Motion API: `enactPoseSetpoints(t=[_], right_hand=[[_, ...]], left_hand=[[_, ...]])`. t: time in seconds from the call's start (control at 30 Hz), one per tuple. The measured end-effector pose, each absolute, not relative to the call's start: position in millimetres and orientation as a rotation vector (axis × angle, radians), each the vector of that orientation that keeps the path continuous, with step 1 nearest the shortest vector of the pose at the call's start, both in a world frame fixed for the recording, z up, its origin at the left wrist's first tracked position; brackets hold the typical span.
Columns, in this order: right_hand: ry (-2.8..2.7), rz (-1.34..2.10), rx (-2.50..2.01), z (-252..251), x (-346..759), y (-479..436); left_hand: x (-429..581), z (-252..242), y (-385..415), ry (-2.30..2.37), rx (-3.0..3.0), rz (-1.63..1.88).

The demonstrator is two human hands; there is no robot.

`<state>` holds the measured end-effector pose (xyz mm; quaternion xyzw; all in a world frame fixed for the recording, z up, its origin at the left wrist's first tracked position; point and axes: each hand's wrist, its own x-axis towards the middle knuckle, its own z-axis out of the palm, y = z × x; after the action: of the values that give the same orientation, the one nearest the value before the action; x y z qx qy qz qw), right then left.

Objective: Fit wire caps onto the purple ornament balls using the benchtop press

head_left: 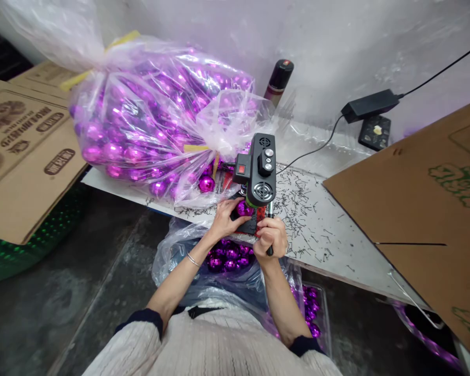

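My left hand (227, 218) is closed round a shiny purple mirrored ball (244, 208), which sits under the head of a small black bench press (263, 167). A lever handle (270, 245) rises at the press's right side, and my right hand (271, 237) is wrapped round its black grip. Just above the ball shows a green ring at the bottom of the press head. A red switch box (242, 168) is fixed on the machine's left. Between my forearms, an open clear bag (180, 245) holds several more purple balls (231, 256).
Large tied plastic bags of purple balls (141, 120) fill the table's left. Small dark wire bits litter the white table (344, 250). Cardboard boxes (27, 146) flank both sides. Behind stand a spray can (279, 81) and a black power adapter (371, 106) with its cable.
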<state>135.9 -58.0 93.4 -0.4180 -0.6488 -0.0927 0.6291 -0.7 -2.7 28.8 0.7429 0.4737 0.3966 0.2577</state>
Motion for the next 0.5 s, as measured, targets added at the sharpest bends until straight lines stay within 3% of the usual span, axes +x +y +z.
enactPoseSetpoints(t=[0.5], right_hand=[[-1.515,-0.257,-0.934,81.4,136.6,-51.9]], left_hand=[[1.2,24.9,-1.6,1.333,2.019,1.068]])
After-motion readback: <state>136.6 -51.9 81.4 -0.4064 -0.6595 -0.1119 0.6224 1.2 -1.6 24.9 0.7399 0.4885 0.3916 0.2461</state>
